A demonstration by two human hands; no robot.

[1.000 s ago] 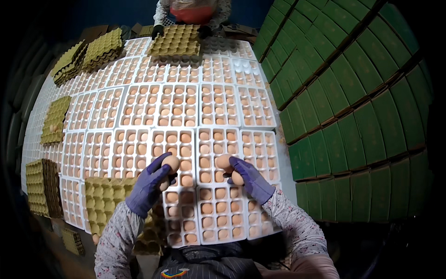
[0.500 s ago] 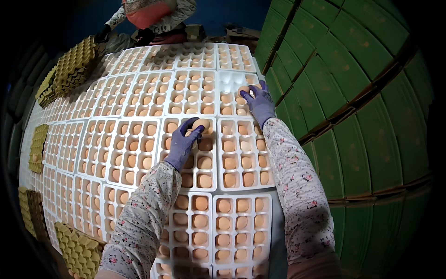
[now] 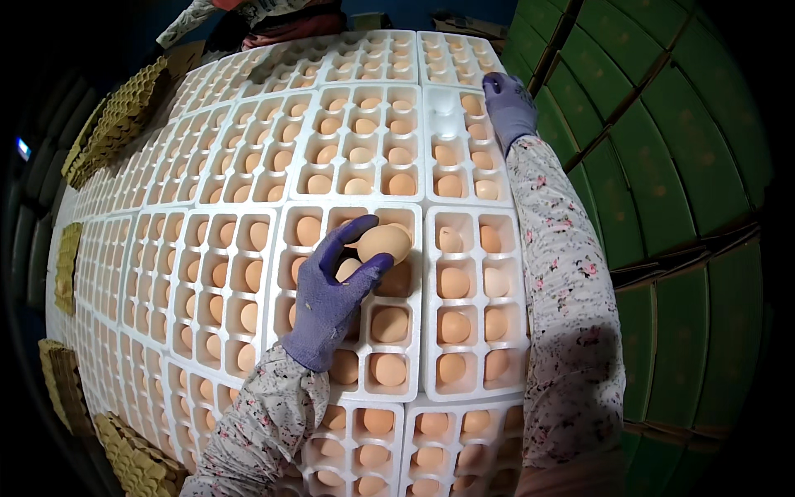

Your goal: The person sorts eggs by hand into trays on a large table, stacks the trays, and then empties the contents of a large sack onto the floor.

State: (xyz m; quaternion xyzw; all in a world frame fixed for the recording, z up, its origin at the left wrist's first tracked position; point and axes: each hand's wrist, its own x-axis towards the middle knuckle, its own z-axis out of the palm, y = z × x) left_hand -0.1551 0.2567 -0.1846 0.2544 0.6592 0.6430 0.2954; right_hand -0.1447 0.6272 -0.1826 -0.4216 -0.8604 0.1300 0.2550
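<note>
My left hand (image 3: 327, 294), in a purple glove, is closed round a light brown egg (image 3: 385, 246) above a white foam tray (image 3: 416, 290) of eggs. A second egg (image 3: 348, 269) shows between its thumb and palm; whether the hand holds it too I cannot tell. My right hand (image 3: 510, 108), also gloved in purple, is at the right edge of a farther foam tray (image 3: 430, 153). Its fingers are curled, and whatever they hold is hidden. That farther tray has bare hollows (image 3: 441, 124) at its upper left, with eggs (image 3: 470, 104) beside them.
White foam trays full of eggs (image 3: 219, 273) spread across the table. Stacked yellowish pulp trays (image 3: 120, 120) stand at the far left, with more pulp trays (image 3: 137, 460) at the near left. Green boxes (image 3: 638, 149) are piled along the right. Another person (image 3: 290, 25) stands beyond the far edge.
The view has shifted closer. My right hand has moved from over the farther tray's cells to its right edge; the egg seen at its fingertips no longer shows there. My left hand still holds its egg.
</note>
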